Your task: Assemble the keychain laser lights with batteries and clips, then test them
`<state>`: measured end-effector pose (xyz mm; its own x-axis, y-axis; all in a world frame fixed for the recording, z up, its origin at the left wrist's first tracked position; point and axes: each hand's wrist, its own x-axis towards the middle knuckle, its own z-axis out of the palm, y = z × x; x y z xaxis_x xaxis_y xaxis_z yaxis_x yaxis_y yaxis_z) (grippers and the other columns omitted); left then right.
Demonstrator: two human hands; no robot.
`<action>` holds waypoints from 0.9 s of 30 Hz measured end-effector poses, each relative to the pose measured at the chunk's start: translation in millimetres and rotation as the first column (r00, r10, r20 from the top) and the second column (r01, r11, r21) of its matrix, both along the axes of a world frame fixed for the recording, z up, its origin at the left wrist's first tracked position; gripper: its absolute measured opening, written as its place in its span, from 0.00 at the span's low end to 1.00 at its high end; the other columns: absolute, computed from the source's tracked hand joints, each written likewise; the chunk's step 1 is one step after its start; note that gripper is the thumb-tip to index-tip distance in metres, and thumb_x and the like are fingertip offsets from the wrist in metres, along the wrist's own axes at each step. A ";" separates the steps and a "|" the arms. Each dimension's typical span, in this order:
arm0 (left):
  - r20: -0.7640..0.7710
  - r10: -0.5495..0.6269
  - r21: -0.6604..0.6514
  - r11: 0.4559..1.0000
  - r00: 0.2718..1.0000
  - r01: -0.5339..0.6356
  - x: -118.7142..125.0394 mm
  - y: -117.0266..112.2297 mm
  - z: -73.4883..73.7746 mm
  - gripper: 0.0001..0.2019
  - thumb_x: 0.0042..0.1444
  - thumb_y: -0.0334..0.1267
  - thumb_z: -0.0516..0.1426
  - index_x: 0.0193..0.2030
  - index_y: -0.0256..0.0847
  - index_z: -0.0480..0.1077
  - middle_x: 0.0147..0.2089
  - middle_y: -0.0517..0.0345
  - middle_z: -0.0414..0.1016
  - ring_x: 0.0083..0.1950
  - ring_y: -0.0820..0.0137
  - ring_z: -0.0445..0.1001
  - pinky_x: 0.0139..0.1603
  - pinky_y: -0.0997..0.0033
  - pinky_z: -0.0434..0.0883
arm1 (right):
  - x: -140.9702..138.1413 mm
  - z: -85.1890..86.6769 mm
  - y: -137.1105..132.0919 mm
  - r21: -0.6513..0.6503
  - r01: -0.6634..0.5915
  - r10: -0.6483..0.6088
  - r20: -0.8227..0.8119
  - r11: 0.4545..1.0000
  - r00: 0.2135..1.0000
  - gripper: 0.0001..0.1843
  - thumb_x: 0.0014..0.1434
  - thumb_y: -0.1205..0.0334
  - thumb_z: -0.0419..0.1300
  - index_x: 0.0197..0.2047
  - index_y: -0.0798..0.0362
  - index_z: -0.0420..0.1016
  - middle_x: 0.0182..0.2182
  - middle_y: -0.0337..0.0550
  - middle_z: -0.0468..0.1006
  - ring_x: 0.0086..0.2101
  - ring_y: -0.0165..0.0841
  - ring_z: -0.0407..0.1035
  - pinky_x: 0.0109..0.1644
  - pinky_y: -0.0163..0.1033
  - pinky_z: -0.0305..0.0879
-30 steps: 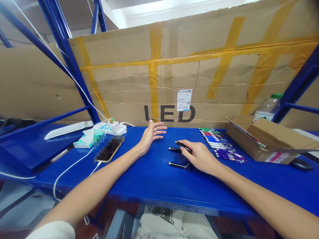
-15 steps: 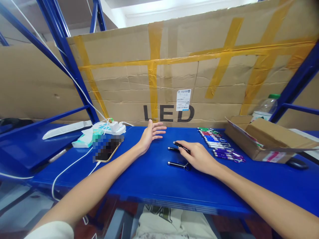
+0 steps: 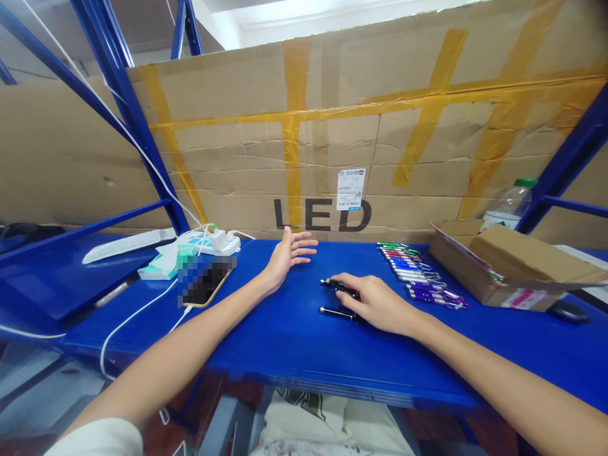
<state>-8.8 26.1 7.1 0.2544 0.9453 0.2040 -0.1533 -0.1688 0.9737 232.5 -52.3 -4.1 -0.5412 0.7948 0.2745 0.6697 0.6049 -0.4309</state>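
My right hand (image 3: 380, 301) is closed around slim black pen-like sticks (image 3: 349, 289) near the middle of the blue table (image 3: 266, 335). Their silver tips point left; my fingers partly cover them, so I cannot tell exactly how many are in the grip. Just below, another black pen-like stick (image 3: 336, 313) lies flat, its right end under my hand. My left hand (image 3: 284, 258) rests on its edge further back, thumb up and fingers apart, holding nothing. To the right of my right hand, rows of green, red, blue, white and purple sticks (image 3: 413, 269) with small clips lie side by side.
An open cardboard box (image 3: 513, 272) stands at the right, with a black mouse (image 3: 567, 311) and a green-capped bottle (image 3: 510, 204) nearby. On the left are a phone (image 3: 208, 285) on a cable, a tissue pack (image 3: 159, 266) and a power strip (image 3: 227, 246). Large cardboard (image 3: 237, 164) stands behind.
My right hand has lowered the black stick it held onto the upper of the two lying on the table; they now sit together. My left hand stays in place.
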 end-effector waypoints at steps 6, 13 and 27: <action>-0.004 -0.005 0.000 1.000 1.000 0.005 -0.4 -0.9 0.6 0.36 0.75 0.64 0.39 0.62 0.37 0.74 0.60 0.38 0.82 0.56 0.56 0.83 0.50 0.63 0.78 | -3.3 0.6 -1.7 -0.061 -0.092 0.094 0.033 0.994 0.995 0.17 0.74 0.51 0.58 0.57 0.50 0.81 0.37 0.44 0.86 0.35 0.39 0.79 0.39 0.40 0.65; -0.006 -0.007 -0.004 1.000 1.000 0.007 0.0 -1.5 0.6 0.36 0.76 0.64 0.38 0.62 0.37 0.73 0.60 0.39 0.82 0.55 0.56 0.83 0.50 0.62 0.78 | -1.2 2.9 0.4 -0.058 -0.006 0.006 -0.008 0.998 1.000 0.16 0.76 0.49 0.55 0.49 0.47 0.83 0.33 0.40 0.85 0.33 0.38 0.77 0.39 0.40 0.64; -0.012 -0.009 0.002 1.000 1.000 0.009 -0.4 -0.3 -1.2 0.36 0.76 0.64 0.38 0.61 0.38 0.74 0.59 0.38 0.82 0.55 0.55 0.83 0.52 0.59 0.80 | 9.6 -13.5 16.3 0.114 0.056 -0.070 0.120 0.992 0.990 0.19 0.72 0.57 0.58 0.63 0.43 0.80 0.53 0.53 0.80 0.51 0.51 0.67 0.58 0.59 0.66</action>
<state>-9.2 25.8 5.9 0.2651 0.9427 0.2026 -0.1431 -0.1694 0.9751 242.2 -36.0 -17.6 -0.5261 0.7971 0.2963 0.7521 0.5988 -0.2755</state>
